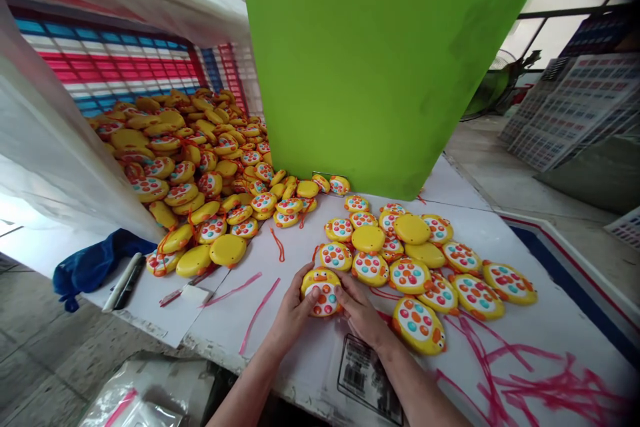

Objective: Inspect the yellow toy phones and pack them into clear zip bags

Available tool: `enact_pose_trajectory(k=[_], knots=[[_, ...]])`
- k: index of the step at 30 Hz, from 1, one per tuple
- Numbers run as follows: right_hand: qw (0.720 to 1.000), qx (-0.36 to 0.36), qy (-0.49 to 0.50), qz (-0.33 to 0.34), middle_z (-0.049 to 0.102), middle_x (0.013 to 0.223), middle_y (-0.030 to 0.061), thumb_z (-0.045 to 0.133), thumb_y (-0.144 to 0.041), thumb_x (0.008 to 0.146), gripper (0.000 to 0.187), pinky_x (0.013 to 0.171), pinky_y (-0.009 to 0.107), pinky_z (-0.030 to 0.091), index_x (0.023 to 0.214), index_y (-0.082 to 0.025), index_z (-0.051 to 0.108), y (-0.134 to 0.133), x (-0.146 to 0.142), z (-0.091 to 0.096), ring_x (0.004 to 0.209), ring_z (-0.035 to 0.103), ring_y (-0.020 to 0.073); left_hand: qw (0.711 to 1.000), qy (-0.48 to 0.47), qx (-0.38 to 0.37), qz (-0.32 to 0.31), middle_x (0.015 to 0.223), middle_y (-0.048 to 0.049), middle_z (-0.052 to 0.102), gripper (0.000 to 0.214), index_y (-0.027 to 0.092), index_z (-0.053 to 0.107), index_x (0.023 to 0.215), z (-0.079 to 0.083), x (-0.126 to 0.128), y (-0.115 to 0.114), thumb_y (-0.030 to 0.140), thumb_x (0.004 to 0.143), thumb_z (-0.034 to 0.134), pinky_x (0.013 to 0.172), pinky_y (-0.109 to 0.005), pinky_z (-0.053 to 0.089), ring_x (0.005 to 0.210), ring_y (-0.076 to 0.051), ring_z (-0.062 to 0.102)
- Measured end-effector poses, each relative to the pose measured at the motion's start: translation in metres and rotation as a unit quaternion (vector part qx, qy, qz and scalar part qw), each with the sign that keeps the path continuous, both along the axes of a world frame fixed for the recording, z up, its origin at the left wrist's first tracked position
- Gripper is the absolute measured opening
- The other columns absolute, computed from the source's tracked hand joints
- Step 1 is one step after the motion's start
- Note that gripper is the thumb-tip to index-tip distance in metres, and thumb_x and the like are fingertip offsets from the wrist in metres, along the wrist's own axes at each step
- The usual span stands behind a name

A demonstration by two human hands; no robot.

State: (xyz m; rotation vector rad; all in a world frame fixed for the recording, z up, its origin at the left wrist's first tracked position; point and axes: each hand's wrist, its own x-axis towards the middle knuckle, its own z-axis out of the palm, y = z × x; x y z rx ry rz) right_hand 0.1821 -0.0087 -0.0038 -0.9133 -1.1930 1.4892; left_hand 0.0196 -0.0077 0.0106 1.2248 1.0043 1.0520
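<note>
A yellow duck-faced toy (320, 280) with a white panel of orange and teal buttons is held face up between my two hands, just above the table's front part. My left hand (294, 307) grips its left side, thumb on the panel. Closed on the right edge is my right hand (359, 310), its thumb at the rim. Right behind and to the right lies a loose group of similar toys (410, 275), some face down. Under my right wrist is a clear plastic bag with a black printed label (367, 370).
A big heap of the same toys (200, 140) fills a striped mesh-sided enclosure at left. A green board (360, 67) stands behind. Pink ribbon strips (540, 380) lie at right. A blue cloth (97, 263) and markers (125, 280) lie at the left edge.
</note>
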Motion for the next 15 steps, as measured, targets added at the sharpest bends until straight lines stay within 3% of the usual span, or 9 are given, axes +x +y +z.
enact_pose_trajectory(k=[3,8,15], knots=[[0.999,-0.015,-0.007,0.03,0.059,0.12,0.0074,0.061,-0.044,0.085,0.047,0.07,0.036,0.058,0.127,-0.027,0.05,-0.001,0.001,0.004,0.098,0.063,0.0248,1.0,-0.024,0.013,-0.004,0.127,-0.0089,0.056,0.059,0.021,0.036,0.137,-0.003,0.001,-0.002,0.044,0.087,0.055,0.097,-0.036,0.046,0.113,-0.024,0.056],[0.996,0.051,-0.07,-0.026,0.063,0.113,0.0063,0.061,-0.038,0.085,0.038,0.091,0.038,0.049,0.119,-0.021,0.056,0.0,0.003,0.005,0.105,0.058,0.0243,0.996,-0.075,0.013,-0.047,0.129,-0.0131,0.055,0.082,0.018,0.027,0.143,-0.007,0.001,-0.008,0.046,0.077,0.068,0.095,-0.036,0.047,0.111,-0.026,0.056],[0.995,0.046,-0.087,-0.031,0.064,0.112,0.0053,0.06,-0.039,0.085,0.037,0.089,0.037,0.049,0.119,-0.023,0.057,0.0,0.004,0.003,0.103,0.059,0.0238,0.996,-0.078,0.005,-0.037,0.137,-0.0119,0.048,0.109,0.027,0.014,0.147,-0.007,0.007,-0.012,0.031,0.063,0.083,0.093,-0.036,0.048,0.113,-0.027,0.056]])
